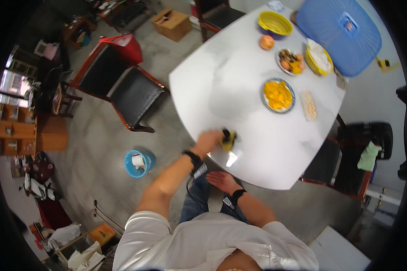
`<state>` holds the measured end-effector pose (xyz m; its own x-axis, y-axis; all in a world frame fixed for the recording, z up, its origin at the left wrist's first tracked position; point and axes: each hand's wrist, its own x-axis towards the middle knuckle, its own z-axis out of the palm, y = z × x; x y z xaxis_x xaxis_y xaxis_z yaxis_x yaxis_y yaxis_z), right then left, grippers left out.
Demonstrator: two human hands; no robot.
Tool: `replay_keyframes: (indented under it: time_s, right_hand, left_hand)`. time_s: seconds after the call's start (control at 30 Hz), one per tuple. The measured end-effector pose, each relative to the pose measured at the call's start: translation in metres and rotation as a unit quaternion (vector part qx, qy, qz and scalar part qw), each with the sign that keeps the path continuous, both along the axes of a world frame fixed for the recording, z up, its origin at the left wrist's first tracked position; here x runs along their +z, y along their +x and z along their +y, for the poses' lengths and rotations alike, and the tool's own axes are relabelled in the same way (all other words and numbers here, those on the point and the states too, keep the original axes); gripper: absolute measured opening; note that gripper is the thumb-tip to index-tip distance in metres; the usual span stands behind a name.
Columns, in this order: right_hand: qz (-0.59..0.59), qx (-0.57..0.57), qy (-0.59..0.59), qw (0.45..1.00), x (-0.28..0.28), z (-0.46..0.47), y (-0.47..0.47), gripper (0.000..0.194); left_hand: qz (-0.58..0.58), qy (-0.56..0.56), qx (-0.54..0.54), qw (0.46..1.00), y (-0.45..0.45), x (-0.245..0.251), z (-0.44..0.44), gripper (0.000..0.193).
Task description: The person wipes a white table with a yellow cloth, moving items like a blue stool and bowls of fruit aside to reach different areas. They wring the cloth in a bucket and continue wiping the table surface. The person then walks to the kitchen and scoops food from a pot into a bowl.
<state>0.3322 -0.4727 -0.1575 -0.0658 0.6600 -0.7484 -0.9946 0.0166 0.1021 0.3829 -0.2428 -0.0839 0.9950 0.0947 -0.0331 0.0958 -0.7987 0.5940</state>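
My left hand (208, 141), blurred, is over the near left edge of a white marble-patterned table (237, 101). Its fingers hold a yellow-and-black item (228, 141), too smeared to identify, at the tabletop. Palm up and with nothing in it, my right hand (223, 181) is just off the table's near edge, above my legs. Farther in on the table is a blue-and-white plate (293, 96) of yellow food pieces (277, 94). Right of this plate lies a clear pack of pale pieces (308, 105).
Behind are a plate of eggs and scraps (290, 62), a yellow basket (320, 69), a round orange-brown fruit or onion (267, 42), a yellow colander (274, 23) and a blue mesh-like cover (335, 40). A blue bin (150, 161) and a black chair (135, 98) stand left.
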Motion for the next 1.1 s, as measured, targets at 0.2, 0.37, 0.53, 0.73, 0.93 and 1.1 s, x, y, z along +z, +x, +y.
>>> replay_keyframes:
  time_s: [0.2, 0.37, 0.53, 0.73, 0.93, 1.1]
  right_hand:
    - [0.098, -0.076, 0.072, 0.990, -0.002, 0.046, -0.017, 0.035]
    - [-0.252, 0.284, 0.245, 0.892, 0.022, 0.161, -0.067, 0.028]
    - [-0.046, 0.449, 0.271, 0.850, 0.064, 0.296, -0.145, 0.044]
    - [-0.223, 0.619, 0.199, 0.726, 0.101, 0.403, -0.249, 0.041]
    - [-0.388, 0.663, 0.216, 0.603, 0.060, 0.485, -0.328, 0.035]
    - [-0.675, 0.544, 0.286, 0.408, 0.024, 0.520, -0.385, 0.040]
  left_hand:
    - [0.034, -0.117, 0.025, 0.992, -0.149, 0.028, -0.025, 0.028]
    - [0.019, -0.140, 0.205, 0.969, -0.258, 0.060, 0.040, 0.044]
    - [-0.073, -0.158, 0.466, 0.868, -0.387, 0.081, 0.087, 0.047]
    - [-0.270, -0.266, 0.744, 0.550, -0.511, 0.089, 0.093, 0.037]
    - [-0.403, -0.350, 0.777, 0.334, -0.558, 0.099, 0.111, 0.030]
    - [-0.455, -0.411, 0.751, 0.246, -0.576, 0.100, 0.155, 0.024]
